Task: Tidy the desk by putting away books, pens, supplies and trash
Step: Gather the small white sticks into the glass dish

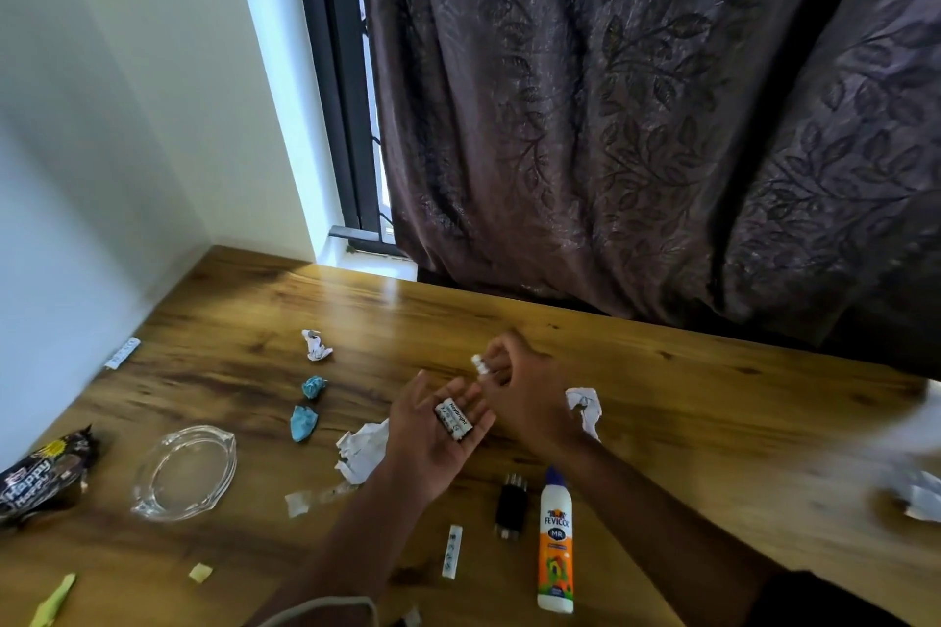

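My left hand (433,438) lies flat, cradling batteries (452,419); my right hand (519,387), just beyond, pinches another battery (478,364), pointing toward the table's (244,321) far edge.

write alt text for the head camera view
Over a cluttered wooden desk, the left hand lies palm up carrying white batteries while the right hand pinches another small white piece. Crumpled paper, a glue bottle and a glass dish lie around.

you have bare wooden counter (244,321) along the far edge; crumpled white paper wads (362,448), blue wads (304,422) and a clear glass dish (184,473) crowd the near-left.
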Demonstrator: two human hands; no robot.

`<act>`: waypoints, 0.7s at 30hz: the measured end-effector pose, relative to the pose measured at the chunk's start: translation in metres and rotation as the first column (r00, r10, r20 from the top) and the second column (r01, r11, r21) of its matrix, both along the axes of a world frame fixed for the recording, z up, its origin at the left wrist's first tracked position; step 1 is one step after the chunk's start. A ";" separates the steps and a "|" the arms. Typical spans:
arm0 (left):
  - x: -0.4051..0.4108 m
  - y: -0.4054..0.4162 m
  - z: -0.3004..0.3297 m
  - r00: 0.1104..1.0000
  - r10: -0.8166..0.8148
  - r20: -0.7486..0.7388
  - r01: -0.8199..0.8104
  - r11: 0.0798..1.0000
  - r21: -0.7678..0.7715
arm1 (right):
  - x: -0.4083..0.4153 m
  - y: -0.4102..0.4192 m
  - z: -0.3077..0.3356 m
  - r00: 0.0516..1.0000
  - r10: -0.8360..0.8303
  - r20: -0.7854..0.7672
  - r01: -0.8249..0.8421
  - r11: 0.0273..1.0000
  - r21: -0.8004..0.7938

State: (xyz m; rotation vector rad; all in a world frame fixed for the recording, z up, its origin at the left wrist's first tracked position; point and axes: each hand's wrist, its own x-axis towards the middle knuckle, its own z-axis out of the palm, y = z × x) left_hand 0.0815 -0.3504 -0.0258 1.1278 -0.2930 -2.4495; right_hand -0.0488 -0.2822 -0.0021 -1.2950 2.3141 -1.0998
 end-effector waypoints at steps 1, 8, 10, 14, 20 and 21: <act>0.001 0.001 0.002 1.000 -0.009 -0.014 0.008 1.000 -0.012 | 0.013 0.002 0.007 0.999 0.020 0.027 -0.020 1.000 0.000; 0.023 0.017 0.017 0.996 -0.048 -0.077 0.041 0.996 -0.080 | 0.052 0.014 0.007 0.979 0.165 -0.119 -0.157 0.985 0.073; 0.035 0.018 0.017 0.997 -0.006 -0.081 0.001 0.998 -0.062 | 0.057 0.020 0.009 0.982 0.157 -0.105 -0.151 0.986 0.066; 0.061 0.019 0.011 0.997 0.070 -0.044 -0.073 0.996 -0.058 | 0.066 0.040 0.009 0.985 0.110 -0.129 -0.098 0.991 0.093; 0.104 0.031 0.007 0.998 0.038 -0.039 -0.043 0.991 -0.130 | 0.094 0.060 -0.021 0.940 0.318 -0.119 -0.236 0.864 0.445; 0.108 0.032 0.008 0.999 0.036 -0.040 -0.041 0.990 -0.134 | 0.100 0.064 -0.024 0.928 0.357 -0.109 -0.260 0.829 0.496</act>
